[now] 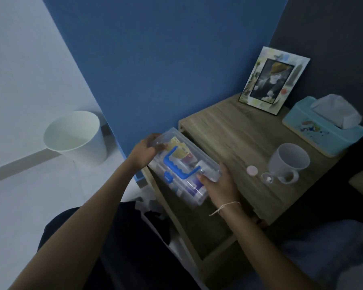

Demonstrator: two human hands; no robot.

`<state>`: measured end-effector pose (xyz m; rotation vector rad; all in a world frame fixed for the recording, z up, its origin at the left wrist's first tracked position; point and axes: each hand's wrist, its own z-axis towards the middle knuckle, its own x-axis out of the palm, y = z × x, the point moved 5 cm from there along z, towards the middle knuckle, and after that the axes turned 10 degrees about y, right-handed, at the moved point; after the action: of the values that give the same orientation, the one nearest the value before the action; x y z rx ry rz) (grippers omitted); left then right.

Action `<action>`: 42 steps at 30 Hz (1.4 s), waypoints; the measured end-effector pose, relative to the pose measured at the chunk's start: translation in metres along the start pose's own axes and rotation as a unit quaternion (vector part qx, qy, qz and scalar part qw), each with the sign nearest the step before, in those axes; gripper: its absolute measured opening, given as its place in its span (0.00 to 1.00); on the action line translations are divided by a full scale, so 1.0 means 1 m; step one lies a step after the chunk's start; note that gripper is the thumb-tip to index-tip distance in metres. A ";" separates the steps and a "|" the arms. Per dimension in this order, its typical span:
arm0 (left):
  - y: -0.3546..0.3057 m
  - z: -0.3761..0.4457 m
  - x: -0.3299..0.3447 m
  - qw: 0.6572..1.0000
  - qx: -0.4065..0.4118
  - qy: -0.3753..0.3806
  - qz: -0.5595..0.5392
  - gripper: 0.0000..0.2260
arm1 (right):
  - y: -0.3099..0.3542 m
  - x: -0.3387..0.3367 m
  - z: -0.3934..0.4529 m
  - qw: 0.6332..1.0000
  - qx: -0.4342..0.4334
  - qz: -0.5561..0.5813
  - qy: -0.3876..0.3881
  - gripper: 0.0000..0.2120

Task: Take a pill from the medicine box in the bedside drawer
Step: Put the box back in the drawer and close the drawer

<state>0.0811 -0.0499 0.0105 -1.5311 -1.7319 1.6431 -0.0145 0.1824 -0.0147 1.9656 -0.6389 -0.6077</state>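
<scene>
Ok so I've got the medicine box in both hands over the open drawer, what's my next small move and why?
Probably set the medicine box down on the bare nightstand top. Both the left hand and right hand are busy holding its ends, and the lid with the blue handle looks closed, so a hand must come free to open it.

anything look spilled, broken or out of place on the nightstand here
Nothing spilled or damaged. The drawer hangs open, and both hands, left hand and right hand, hold the clear medicine box above it, lid shut. A pink cap lies loose beside the mug.
</scene>
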 end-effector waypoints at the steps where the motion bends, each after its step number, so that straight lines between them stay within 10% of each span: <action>1: 0.005 0.004 0.004 1.000 -0.011 0.009 0.014 0.20 | -0.007 0.001 0.002 1.000 0.005 -0.004 -0.005 0.40; 12: 0.046 0.054 0.065 0.971 -0.077 0.183 0.136 0.24 | -0.086 0.015 0.015 0.992 0.078 -0.057 -0.080 0.44; 24: 0.079 0.063 0.085 0.958 -0.051 0.172 0.224 0.41 | -0.112 0.022 0.026 0.982 0.057 -0.152 -0.094 0.40; 31: 0.066 0.034 0.104 0.868 0.114 0.132 0.465 0.30 | -0.098 0.036 0.028 0.815 -0.106 -0.570 -0.009 0.31; 42: 0.077 0.023 0.109 0.861 0.085 0.164 0.473 0.30 | -0.107 0.048 0.030 0.815 -0.106 -0.567 0.051 0.28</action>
<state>0.0571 0.0095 -0.1089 -2.5877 -0.6074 1.6565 0.0213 0.1767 -0.1306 1.9881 0.7629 -1.1898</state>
